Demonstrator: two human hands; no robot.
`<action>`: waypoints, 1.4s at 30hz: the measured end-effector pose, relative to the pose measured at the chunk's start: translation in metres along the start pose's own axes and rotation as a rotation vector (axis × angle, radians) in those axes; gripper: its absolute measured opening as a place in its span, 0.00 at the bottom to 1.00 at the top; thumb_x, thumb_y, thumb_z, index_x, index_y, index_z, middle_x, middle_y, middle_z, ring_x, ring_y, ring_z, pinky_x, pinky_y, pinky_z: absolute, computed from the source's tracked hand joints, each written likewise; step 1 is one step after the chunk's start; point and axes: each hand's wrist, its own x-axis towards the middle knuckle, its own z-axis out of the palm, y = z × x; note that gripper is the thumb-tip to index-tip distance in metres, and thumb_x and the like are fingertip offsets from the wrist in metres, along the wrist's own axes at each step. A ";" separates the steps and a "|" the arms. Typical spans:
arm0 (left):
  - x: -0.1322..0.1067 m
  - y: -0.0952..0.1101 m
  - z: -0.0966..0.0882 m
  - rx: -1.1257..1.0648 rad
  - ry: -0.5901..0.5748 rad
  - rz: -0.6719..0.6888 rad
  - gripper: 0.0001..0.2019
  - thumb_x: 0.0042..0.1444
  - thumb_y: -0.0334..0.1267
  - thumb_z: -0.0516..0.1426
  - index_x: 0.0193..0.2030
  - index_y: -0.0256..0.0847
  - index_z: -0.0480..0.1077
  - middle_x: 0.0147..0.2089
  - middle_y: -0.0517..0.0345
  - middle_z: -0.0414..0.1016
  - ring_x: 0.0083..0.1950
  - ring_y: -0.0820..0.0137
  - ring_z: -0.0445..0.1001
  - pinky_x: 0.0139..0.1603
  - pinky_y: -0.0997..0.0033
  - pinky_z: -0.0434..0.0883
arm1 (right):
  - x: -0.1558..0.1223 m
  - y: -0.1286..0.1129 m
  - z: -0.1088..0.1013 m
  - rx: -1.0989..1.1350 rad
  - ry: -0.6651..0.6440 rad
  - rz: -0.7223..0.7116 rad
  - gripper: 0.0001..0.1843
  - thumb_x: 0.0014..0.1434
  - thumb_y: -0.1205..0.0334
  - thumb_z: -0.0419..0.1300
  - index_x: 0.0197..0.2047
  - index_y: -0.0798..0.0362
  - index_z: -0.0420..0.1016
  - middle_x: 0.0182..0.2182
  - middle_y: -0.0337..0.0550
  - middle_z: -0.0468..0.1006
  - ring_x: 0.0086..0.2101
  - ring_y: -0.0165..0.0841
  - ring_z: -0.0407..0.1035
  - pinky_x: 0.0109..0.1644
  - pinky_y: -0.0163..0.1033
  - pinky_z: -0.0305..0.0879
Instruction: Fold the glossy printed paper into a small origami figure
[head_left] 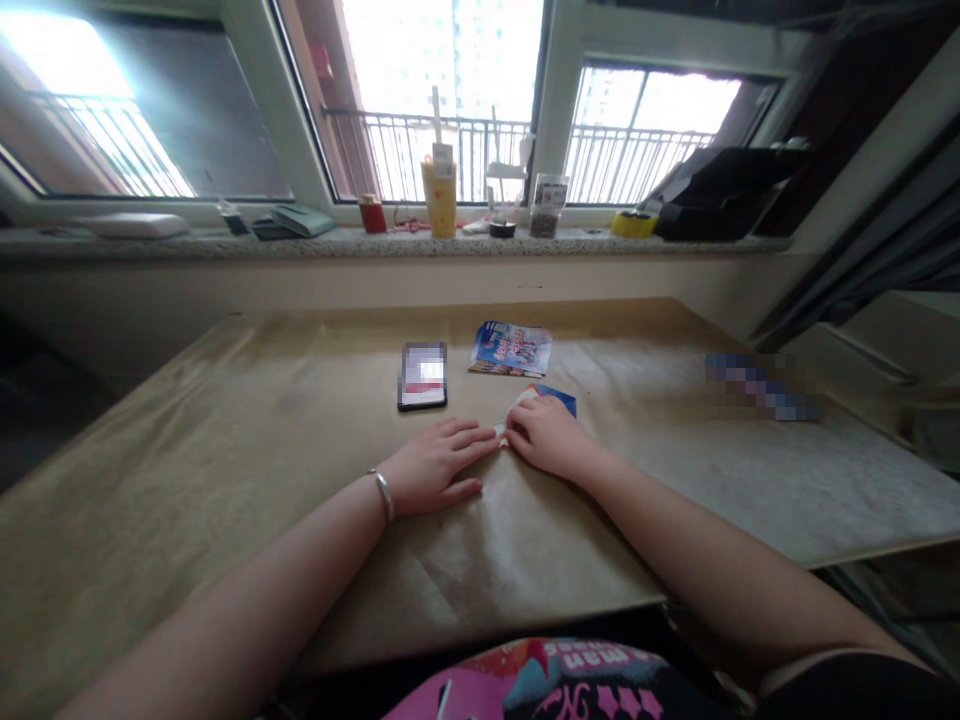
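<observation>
On the paper-covered table [225, 450], front middle | left hand [435, 465] flat, fingers loose, tips at the blue-and-white packet [553, 398] | right hand [547, 435] curled over it, pinching its white end | packet lies flat, seemingly unopened: work barely begun | phone [422, 376] and leaflet [511, 348] just beyond, untouched

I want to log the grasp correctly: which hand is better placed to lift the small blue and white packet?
Probably the right hand: its fingers curl over the small blue and white packet. The left hand lies flat on the brown paper-covered table, only its fingertips near the packet's white end.
</observation>
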 end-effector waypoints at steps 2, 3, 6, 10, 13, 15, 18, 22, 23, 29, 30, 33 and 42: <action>0.001 0.000 0.000 0.011 0.016 0.001 0.25 0.60 0.44 0.52 0.63 0.41 0.58 0.62 0.50 0.64 0.61 0.59 0.61 0.61 0.55 0.61 | 0.001 0.004 0.003 0.047 -0.005 0.022 0.09 0.58 0.61 0.54 0.34 0.53 0.74 0.36 0.46 0.77 0.39 0.36 0.68 0.44 0.40 0.55; 0.001 0.000 0.001 0.018 0.026 0.000 0.23 0.60 0.43 0.52 0.62 0.41 0.60 0.60 0.50 0.65 0.59 0.59 0.62 0.60 0.56 0.62 | 0.002 0.006 0.005 0.070 -0.006 0.025 0.08 0.58 0.60 0.55 0.34 0.53 0.74 0.36 0.45 0.78 0.39 0.36 0.68 0.44 0.40 0.55; 0.002 0.001 0.002 0.036 0.069 -0.010 0.18 0.61 0.40 0.51 0.57 0.41 0.66 0.54 0.51 0.71 0.53 0.62 0.67 0.55 0.59 0.66 | 0.004 0.012 0.008 0.141 -0.009 0.017 0.07 0.55 0.59 0.57 0.32 0.53 0.74 0.34 0.43 0.78 0.38 0.36 0.68 0.43 0.40 0.54; 0.003 0.001 0.004 0.041 0.107 -0.014 0.16 0.61 0.38 0.51 0.54 0.42 0.68 0.50 0.51 0.72 0.50 0.65 0.69 0.51 0.63 0.69 | 0.006 0.018 0.011 0.203 -0.031 0.044 0.07 0.54 0.58 0.59 0.31 0.52 0.75 0.31 0.41 0.78 0.35 0.34 0.68 0.40 0.39 0.53; 0.005 0.002 0.005 0.036 0.112 -0.029 0.15 0.61 0.38 0.51 0.53 0.42 0.69 0.49 0.50 0.72 0.50 0.66 0.69 0.51 0.64 0.69 | 0.006 0.019 0.012 0.186 0.004 0.052 0.07 0.54 0.57 0.60 0.30 0.51 0.75 0.31 0.40 0.78 0.37 0.35 0.67 0.44 0.41 0.51; 0.005 0.002 0.006 0.032 0.111 -0.038 0.15 0.61 0.38 0.51 0.53 0.42 0.69 0.49 0.50 0.72 0.49 0.66 0.69 0.51 0.64 0.69 | 0.006 0.019 0.013 0.174 0.013 0.052 0.08 0.54 0.56 0.60 0.30 0.51 0.75 0.31 0.40 0.78 0.38 0.36 0.66 0.46 0.43 0.50; 0.005 0.002 0.006 0.014 0.108 -0.036 0.15 0.61 0.37 0.51 0.54 0.42 0.69 0.49 0.51 0.72 0.50 0.65 0.69 0.51 0.64 0.69 | 0.006 0.019 0.013 0.173 -0.008 0.060 0.08 0.55 0.56 0.60 0.31 0.51 0.75 0.32 0.41 0.78 0.38 0.36 0.66 0.46 0.43 0.50; 0.004 -0.001 0.005 -0.027 0.102 -0.027 0.15 0.62 0.37 0.50 0.53 0.40 0.69 0.50 0.51 0.72 0.50 0.65 0.69 0.52 0.63 0.68 | 0.007 0.018 0.014 0.168 -0.021 0.071 0.08 0.55 0.56 0.60 0.31 0.51 0.75 0.33 0.41 0.78 0.39 0.37 0.65 0.46 0.43 0.50; 0.004 -0.002 0.004 -0.038 0.101 -0.024 0.15 0.62 0.37 0.50 0.53 0.40 0.69 0.50 0.51 0.73 0.50 0.65 0.69 0.52 0.63 0.68 | 0.007 0.018 0.013 0.166 -0.021 0.074 0.08 0.55 0.56 0.60 0.31 0.51 0.75 0.33 0.41 0.78 0.39 0.37 0.65 0.46 0.43 0.50; 0.003 -0.007 0.004 -0.063 0.104 0.003 0.15 0.62 0.35 0.49 0.53 0.40 0.69 0.50 0.51 0.73 0.50 0.66 0.69 0.52 0.64 0.69 | 0.007 0.014 0.011 0.159 -0.024 0.085 0.08 0.55 0.56 0.59 0.31 0.51 0.75 0.34 0.41 0.78 0.39 0.37 0.65 0.46 0.43 0.51; 0.004 -0.007 0.004 -0.059 0.103 0.002 0.15 0.62 0.35 0.49 0.53 0.40 0.69 0.50 0.51 0.73 0.50 0.66 0.69 0.52 0.64 0.69 | 0.006 0.014 0.011 0.154 -0.024 0.090 0.07 0.55 0.57 0.59 0.31 0.51 0.75 0.33 0.42 0.78 0.39 0.37 0.65 0.46 0.43 0.51; 0.005 -0.007 0.005 -0.056 0.110 0.005 0.15 0.62 0.35 0.49 0.52 0.40 0.70 0.49 0.51 0.73 0.49 0.66 0.68 0.51 0.64 0.69 | 0.006 0.012 0.010 0.141 -0.030 0.095 0.07 0.56 0.57 0.59 0.31 0.51 0.75 0.33 0.42 0.78 0.39 0.37 0.65 0.47 0.44 0.51; 0.010 -0.008 0.008 -0.079 0.126 -0.006 0.14 0.61 0.35 0.49 0.51 0.39 0.70 0.46 0.50 0.73 0.47 0.66 0.68 0.49 0.66 0.68 | 0.005 0.012 0.014 0.125 -0.014 0.087 0.08 0.56 0.56 0.59 0.32 0.51 0.74 0.35 0.43 0.78 0.40 0.37 0.65 0.48 0.44 0.51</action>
